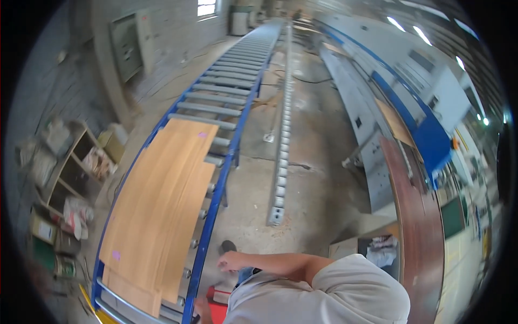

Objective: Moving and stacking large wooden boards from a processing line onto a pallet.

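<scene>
My right hand is in front of my body at the lower middle, its fingers curled in, with nothing visible in them. Just beyond it a dark rounded thing, looking like a shoe, shows above the floor. My left hand appears only in part at the lower edge, beside the blue rail of a roller conveyor; its fingers are smeared and partly hidden. A red object lies close to it. On the conveyor's rollers, left of both hands, rest light wood-grain panels with small pink stickers.
A narrow rail of small rollers runs along the floor ahead. On the right stands a long grey and blue machine, with reddish-brown boards beside it. At left, a shelf unit holds bags and boxes near the wall.
</scene>
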Available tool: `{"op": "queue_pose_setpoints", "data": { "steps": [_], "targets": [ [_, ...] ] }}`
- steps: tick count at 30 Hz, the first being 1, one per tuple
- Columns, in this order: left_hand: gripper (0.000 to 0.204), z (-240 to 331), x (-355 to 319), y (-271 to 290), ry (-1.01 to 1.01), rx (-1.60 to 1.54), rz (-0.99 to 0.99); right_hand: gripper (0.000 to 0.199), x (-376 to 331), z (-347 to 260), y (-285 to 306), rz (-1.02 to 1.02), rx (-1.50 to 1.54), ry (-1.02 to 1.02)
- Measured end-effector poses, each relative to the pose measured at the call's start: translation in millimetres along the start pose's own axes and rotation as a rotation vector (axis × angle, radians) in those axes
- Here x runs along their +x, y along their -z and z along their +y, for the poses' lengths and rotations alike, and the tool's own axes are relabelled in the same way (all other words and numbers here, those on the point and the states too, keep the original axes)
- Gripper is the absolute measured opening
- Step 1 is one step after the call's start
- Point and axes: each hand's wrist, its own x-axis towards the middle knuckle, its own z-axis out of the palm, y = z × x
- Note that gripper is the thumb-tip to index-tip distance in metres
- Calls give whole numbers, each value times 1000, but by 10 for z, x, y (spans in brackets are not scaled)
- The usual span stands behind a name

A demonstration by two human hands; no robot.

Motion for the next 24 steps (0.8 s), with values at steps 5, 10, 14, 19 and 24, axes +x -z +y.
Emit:
{"op": "queue_pose_setpoints", "data": {
  "steps": [5, 10, 14, 19, 24],
  "targets": [
    [31, 136, -375, -312, 252, 187, -393, 35, -984, 1302, -1, 265, -127, -137],
    [31, 549, -588, -465, 255, 271, -574, 36, -2140, 2503, 14, 961, 236, -789],
    [32, 905, -787, -650, 245, 346, -680, 34, -2839, 2913, -190, 961, 375, -822],
    [33, 1606, -1253, -1004, 222, 446, -768, 30, -3385, 2971, -335, 1037, 874, -692],
    [35, 1871, -1592, -1539, 223, 574, -807, 25, -4073, 2866, -351, 1128, 1309, -359]
  ]
}}
